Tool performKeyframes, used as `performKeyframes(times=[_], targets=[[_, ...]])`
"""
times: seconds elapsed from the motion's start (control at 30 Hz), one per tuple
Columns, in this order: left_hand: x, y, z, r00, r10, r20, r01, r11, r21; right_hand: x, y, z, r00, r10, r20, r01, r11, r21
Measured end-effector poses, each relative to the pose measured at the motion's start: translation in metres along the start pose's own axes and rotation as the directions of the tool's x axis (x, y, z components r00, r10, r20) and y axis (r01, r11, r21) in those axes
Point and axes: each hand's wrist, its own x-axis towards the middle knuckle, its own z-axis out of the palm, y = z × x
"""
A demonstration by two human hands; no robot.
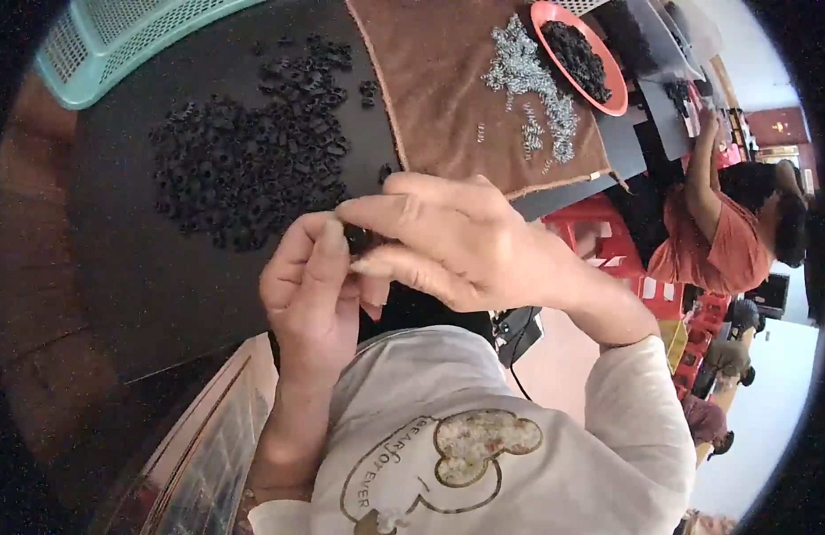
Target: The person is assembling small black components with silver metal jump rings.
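Note:
A small black plastic part [357, 237] is pinched between my two hands, just off the near edge of the dark table. My left hand [310, 281] grips it with thumb and fingertips. My right hand [448, 234] comes from the right, its thumb and fingers closed around the same part, which they mostly cover. Beyond my left hand spreads a heap of small black ring-like plastic parts [252, 165]. Small metal springs [528, 76] lie scattered on a brown cloth [439, 98] at the far right. Beside them an orange-red plate [544, 13] holds a pile of tiny black pieces [577, 61].
A teal plastic basket [87, 53] stands at the far left of the table [163, 303]. Clear plastic bags [667, 40] lie past the plate. To the right are red crates [595, 234] and a person in an orange-red shirt [716, 241], with other people farther off.

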Motion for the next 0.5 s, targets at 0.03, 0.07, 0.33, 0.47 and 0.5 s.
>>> performKeyframes(times=[0.03,0.07,0.33,0.47,0.5], targets=[[-0.001,0.001,0.001,1.0,-0.005,-0.02,0.005,1.0,0.027,0.0,0.005,0.0,0.996,-0.082,-0.014,0.082,0.997,-0.015],[-0.001,0.0,0.0,1.0,-0.002,-0.019,0.002,1.0,0.026,0.001,0.007,-0.001,0.986,-0.164,-0.028,0.163,0.986,-0.034],[-0.006,-0.003,-0.005,0.995,0.038,0.093,-0.046,0.995,0.088,0.001,0.008,-0.02,1.0,-0.004,0.009,0.003,0.99,0.14],[-0.004,-0.004,-0.008,0.987,0.073,0.144,-0.083,0.994,0.066,0.024,0.052,-0.035,0.996,0.007,-0.091,-0.026,0.978,-0.209],[-0.004,-0.004,-0.007,0.985,0.074,0.153,-0.085,0.994,0.064,0.03,0.064,-0.037,0.997,-0.023,-0.067,0.0,0.947,-0.32]])
